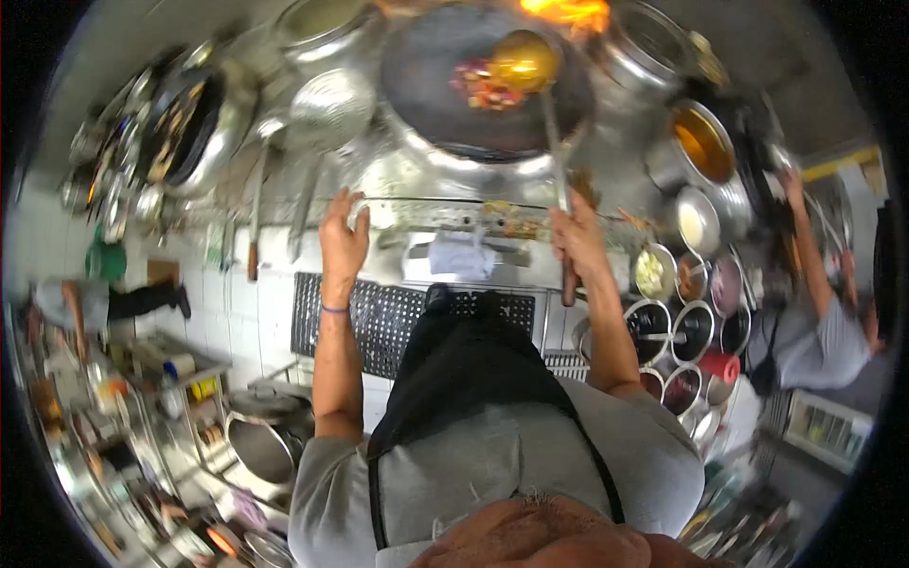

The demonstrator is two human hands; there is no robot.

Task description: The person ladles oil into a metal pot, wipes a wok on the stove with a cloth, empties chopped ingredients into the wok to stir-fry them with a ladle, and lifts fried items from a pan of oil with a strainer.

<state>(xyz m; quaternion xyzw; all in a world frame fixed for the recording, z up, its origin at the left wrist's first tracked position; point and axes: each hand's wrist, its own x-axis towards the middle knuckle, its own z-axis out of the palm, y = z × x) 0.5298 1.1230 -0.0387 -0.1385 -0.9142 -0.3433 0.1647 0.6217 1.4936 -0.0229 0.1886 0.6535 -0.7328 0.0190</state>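
My right hand [579, 239] is wrapped round the long handle of a ladle [524, 62]. The ladle's bowl, golden and shiny, is over the large dark wok [426, 104], beside a small heap of chopped reddish and pale food [485, 85]. My left hand [343, 239] hangs empty over the stove's front edge, thumb and fingers apart. Nearest to it is the handle of a perforated metal skimmer [331, 106], which rests left of the wok. A folded whitish cloth [462, 257] lies on the front ledge between my hands.
Flames [568, 13] rise behind the wok. On the right stand a pot of orange-brown liquid [703, 142] and several ingredient containers [655, 272]. Another wok-like pan [213, 123] is at far left. A co-worker [814, 331] stands at right, another person [85, 303] at left.
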